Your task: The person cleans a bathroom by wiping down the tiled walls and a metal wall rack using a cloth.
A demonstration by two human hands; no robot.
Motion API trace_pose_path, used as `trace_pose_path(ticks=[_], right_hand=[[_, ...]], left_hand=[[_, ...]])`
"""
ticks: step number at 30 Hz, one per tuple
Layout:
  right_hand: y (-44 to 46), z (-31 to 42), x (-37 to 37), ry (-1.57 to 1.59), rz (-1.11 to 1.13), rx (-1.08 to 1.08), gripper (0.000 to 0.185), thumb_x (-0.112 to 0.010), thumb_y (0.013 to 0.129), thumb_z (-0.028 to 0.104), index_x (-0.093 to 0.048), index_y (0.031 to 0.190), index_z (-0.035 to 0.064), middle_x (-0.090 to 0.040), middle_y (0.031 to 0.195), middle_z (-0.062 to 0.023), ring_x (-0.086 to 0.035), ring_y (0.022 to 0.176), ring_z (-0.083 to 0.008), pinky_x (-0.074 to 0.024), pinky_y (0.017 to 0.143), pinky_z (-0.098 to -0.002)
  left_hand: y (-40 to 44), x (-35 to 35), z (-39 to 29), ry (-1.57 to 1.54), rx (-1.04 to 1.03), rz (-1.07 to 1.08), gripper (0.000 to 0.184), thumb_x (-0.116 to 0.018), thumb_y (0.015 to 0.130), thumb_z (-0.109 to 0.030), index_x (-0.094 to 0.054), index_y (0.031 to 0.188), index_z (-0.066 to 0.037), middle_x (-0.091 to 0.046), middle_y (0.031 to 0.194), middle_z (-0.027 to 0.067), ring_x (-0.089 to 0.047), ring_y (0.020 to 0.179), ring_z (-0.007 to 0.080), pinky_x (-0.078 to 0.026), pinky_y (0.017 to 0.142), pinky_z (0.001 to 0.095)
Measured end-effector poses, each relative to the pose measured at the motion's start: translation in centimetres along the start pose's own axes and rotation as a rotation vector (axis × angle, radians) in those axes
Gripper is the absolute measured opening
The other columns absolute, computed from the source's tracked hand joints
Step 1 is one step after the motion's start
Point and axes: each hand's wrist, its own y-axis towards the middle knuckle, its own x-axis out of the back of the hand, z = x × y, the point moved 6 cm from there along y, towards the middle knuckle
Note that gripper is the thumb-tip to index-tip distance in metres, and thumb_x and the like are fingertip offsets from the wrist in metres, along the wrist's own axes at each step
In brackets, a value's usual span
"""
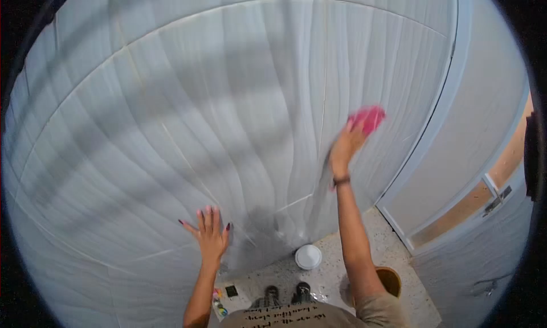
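My right hand [347,148] is raised against the grey-white tiled wall [250,117], with a dark band at the wrist. Its fingers are closed on a bright pink cloth [367,119], pressed to the tiles. Motion smears both hand and cloth, so the cloth's exact shape is unclear. Lower and to the left, my left hand [209,232] lies on the same wall with its fingers spread. Nothing is in it, and dark nail polish shows on its fingertips.
On the speckled floor [333,242] stands a round white tub [308,257] near the wall. A brownish bucket [389,281] sits partly behind my right arm. At the right is a white door [450,174] with a metal handle [497,200]. A dark square drain [231,291] lies near my feet.
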Motion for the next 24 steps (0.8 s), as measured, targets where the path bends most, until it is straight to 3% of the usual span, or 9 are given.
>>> trace_pose_path(ticks=[3,5,7,9,10,13,15,20,24], right_hand=[[1.7,7.6,-2.0,0.112,-0.08,0.212,0.056,-0.043,0.088,0.035,-0.032,0.13,0.0,-0.024,0.138,-0.0233,-0.014,0.13,-0.0383,-0.0048,0.105,-0.0499],[-4.0,14.9,-0.3,0.192,-0.138,0.634,0.057,-0.056,0.078,0.042,-0.044,0.12,0.0054,-0.03,0.137,-0.0196,-0.022,0.128,-0.0382,-0.0087,0.105,-0.0499],[-10.7,14.9,-1.3,0.015,0.081,1.129,0.063,-0.063,0.069,0.044,-0.045,0.119,0.0108,-0.031,0.137,-0.0155,-0.026,0.127,-0.0361,-0.0131,0.104,-0.0502],[-10.0,7.2,-2.5,0.07,0.426,0.861,0.08,-0.063,0.071,0.041,-0.028,0.132,0.0038,-0.032,0.135,-0.0188,-0.018,0.129,-0.0369,-0.0064,0.105,-0.0513],[-6.7,1.2,-3.1,0.4,0.269,0.496,0.073,-0.059,0.075,0.041,-0.029,0.132,0.0067,-0.032,0.135,-0.019,-0.019,0.129,-0.0368,-0.0073,0.105,-0.0503],[4.6,0.9,1.0,-0.157,-0.319,-0.022,0.051,-0.033,0.092,0.037,-0.026,0.136,0.0127,-0.036,0.129,-0.0225,-0.031,0.119,-0.0407,-0.0134,0.103,-0.0497],[11.4,6.4,2.3,-0.17,-0.359,-0.029,0.049,-0.035,0.091,0.037,-0.035,0.132,0.0104,-0.045,0.121,-0.0223,-0.038,0.111,-0.0343,-0.0233,0.097,-0.0453],[3.6,31.6,-0.7,0.037,-0.358,0.869,0.047,-0.053,0.081,0.032,-0.046,0.123,0.012,-0.05,0.108,-0.0175,-0.04,0.11,-0.0343,-0.0254,0.096,-0.0468],[2.0,31.6,-2.2,0.132,-0.145,1.261,0.049,-0.062,0.072,0.035,-0.05,0.117,0.0203,-0.044,0.117,-0.0129,-0.035,0.117,-0.033,-0.021,0.101,-0.0496]], left_hand=[[1.3,1.7,-1.4,0.015,-0.031,-0.039,0.052,-0.045,0.086,-0.038,-0.035,0.133,-0.019,-0.021,0.143,-0.0042,-0.01,0.134,0.0172,0.0,0.097,0.0695],[2.9,3.5,-2.3,0.076,-0.081,-0.092,0.053,-0.046,0.085,-0.039,-0.036,0.132,-0.019,-0.021,0.143,-0.0045,-0.011,0.134,0.0172,0.0,0.097,0.0698],[4.2,4.0,-1.3,0.139,-0.097,-0.134,0.053,-0.047,0.085,-0.04,-0.036,0.132,-0.019,-0.022,0.143,-0.0045,-0.011,0.134,0.0173,0.0,0.097,0.0698],[4.6,4.0,0.3,0.125,-0.068,-0.207,0.051,-0.046,0.085,-0.04,-0.038,0.131,-0.019,-0.022,0.143,-0.0045,-0.011,0.134,0.0168,0.001,0.097,0.0695],[4.3,4.0,1.1,0.118,-0.044,-0.25,0.05,-0.045,0.086,-0.04,-0.038,0.131,-0.019,-0.023,0.142,-0.0045,-0.011,0.134,0.0165,0.001,0.097,0.0693],[2.0,3.3,4.5,0.034,0.05,-0.203,0.048,-0.044,0.087,-0.039,-0.04,0.13,-0.017,-0.024,0.142,-0.0039,-0.012,0.134,0.0162,0.002,0.098,0.0688],[1.9,4.1,4.6,0.021,0.024,-0.137,0.049,-0.044,0.087,-0.039,-0.04,0.13,-0.016,-0.026,0.141,-0.0031,-0.012,0.134,0.0161,0.002,0.098,0.0689],[1.8,5.3,4.6,-0.097,0.06,0.021,0.052,-0.043,0.086,-0.042,-0.039,0.13,-0.014,-0.032,0.138,-0.0021,-0.019,0.132,0.0162,0.002,0.097,0.0703],[2.7,6.0,3.6,-0.106,0.047,0.113,0.053,-0.051,0.081,-0.037,-0.042,0.128,-0.014,-0.036,0.135,-0.0028,-0.026,0.129,0.0163,0.002,0.095,0.0725]])
